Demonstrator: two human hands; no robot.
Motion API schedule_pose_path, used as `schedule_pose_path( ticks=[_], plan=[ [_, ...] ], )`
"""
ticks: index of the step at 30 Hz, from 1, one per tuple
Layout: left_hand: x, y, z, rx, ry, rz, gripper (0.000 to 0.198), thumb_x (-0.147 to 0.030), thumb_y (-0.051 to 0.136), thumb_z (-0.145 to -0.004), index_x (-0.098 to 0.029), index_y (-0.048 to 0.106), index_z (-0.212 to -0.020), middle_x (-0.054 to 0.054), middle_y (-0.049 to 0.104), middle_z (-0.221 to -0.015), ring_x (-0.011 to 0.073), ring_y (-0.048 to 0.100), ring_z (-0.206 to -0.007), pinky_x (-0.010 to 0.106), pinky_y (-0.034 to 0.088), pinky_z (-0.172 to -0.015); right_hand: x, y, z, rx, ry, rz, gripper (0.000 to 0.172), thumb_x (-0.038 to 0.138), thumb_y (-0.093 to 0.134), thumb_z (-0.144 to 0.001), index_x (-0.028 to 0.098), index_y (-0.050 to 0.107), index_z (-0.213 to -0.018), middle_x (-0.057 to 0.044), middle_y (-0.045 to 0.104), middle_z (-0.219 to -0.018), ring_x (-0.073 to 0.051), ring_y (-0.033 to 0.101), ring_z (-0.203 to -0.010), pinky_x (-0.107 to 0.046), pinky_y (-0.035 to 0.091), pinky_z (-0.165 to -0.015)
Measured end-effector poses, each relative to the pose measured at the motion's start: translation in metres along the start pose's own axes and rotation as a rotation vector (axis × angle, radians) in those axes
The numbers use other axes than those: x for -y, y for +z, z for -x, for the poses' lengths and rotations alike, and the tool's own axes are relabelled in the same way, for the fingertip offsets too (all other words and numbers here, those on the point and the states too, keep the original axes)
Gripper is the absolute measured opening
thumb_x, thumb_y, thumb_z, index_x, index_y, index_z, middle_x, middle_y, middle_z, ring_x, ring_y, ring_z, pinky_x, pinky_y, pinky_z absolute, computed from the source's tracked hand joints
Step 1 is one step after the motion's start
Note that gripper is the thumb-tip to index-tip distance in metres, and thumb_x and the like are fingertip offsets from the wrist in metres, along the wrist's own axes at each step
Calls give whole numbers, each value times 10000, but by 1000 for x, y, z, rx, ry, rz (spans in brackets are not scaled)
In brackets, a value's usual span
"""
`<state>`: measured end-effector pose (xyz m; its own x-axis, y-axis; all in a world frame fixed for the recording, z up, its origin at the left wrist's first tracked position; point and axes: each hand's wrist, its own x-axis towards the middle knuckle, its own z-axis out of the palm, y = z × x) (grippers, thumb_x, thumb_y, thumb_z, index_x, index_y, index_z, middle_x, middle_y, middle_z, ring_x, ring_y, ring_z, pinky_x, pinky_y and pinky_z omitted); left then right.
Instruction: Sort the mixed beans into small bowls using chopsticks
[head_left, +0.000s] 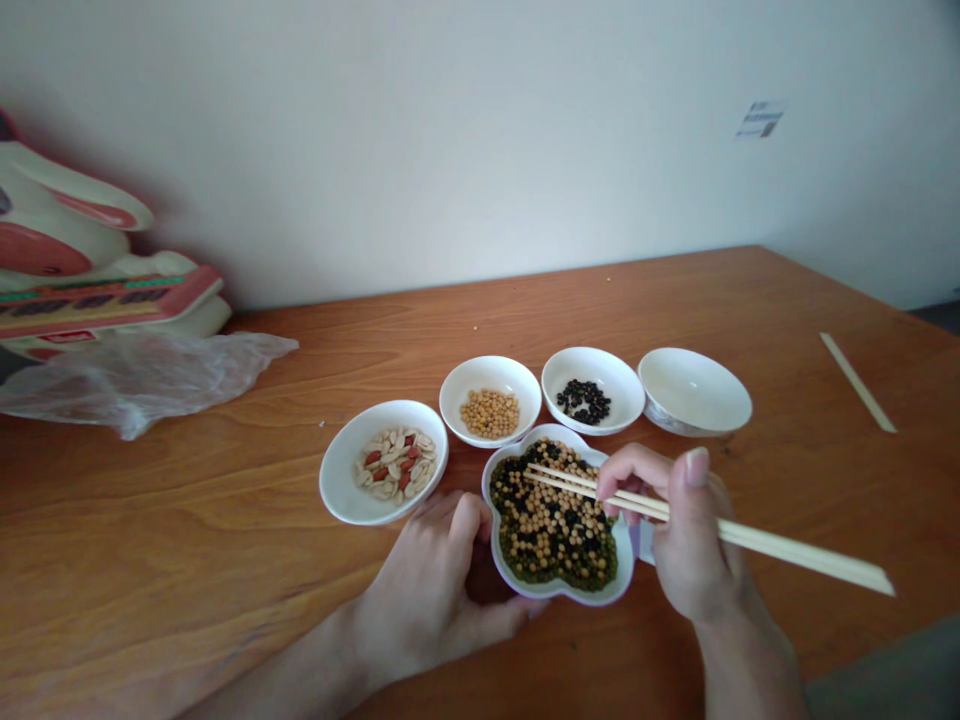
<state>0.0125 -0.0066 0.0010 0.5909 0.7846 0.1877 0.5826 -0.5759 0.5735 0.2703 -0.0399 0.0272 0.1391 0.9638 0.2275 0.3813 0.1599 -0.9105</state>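
A flower-shaped white bowl near the table's front holds mixed yellow, black and green beans. My left hand curls against its left rim, fingers wrapped round the bowl's side. My right hand grips a pair of pale wooden chopsticks, whose tips lie over the mixed beans at the bowl's upper left. Behind it stand a white bowl of peanuts, a white bowl of yellow beans, a white bowl of black beans and an empty white bowl.
The wooden table runs to a white wall. A clear plastic bag lies at the back left in front of a white and red rabbit-shaped figure. A paper chopstick sleeve lies at the right.
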Motion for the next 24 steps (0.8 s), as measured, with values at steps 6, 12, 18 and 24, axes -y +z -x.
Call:
schedule_pose_path(
  ticks=[6, 12, 18, 24],
  plan=[
    [-1, -2, 0, -1, 3, -13, 516, -539, 913, -753, -262, 522, -945, 24, 756, -868, 253, 741, -743, 356, 561, -641, 4, -1, 0, 4, -38, 45, 850, 697, 117, -1108, 217, 694, -711, -30, 644, -623, -150, 555, -565, -291, 401, -529],
    [-1, -1, -1, 2, -4, -11, 515, -540, 916, -756, -261, 523, -938, 29, 755, -871, 267, 746, -754, 371, 569, -650, 4, 1, -1, 5, -38, 24, 849, 697, 116, -1107, 218, 693, -711, -32, 636, -622, -156, 548, -561, -302, 397, -522],
    [0, 1, 1, 23, -13, -1, 513, -564, 896, -772, -254, 525, -946, 43, 759, -889, 270, 746, -770, 378, 571, -654, 7, 2, 0, -38, -49, 35, 826, 677, 147, -1118, 223, 689, -692, -33, 629, -602, -154, 557, -550, -299, 410, -521],
    [1, 2, 1, 7, -1, 4, 517, -531, 912, -759, -257, 516, -948, 22, 751, -872, 254, 738, -742, 363, 558, -637, 5, 0, 1, -97, -45, -22, 861, 727, 165, -1096, 217, 716, -674, -40, 621, -566, -155, 566, -522, -282, 414, -480]
  ],
)
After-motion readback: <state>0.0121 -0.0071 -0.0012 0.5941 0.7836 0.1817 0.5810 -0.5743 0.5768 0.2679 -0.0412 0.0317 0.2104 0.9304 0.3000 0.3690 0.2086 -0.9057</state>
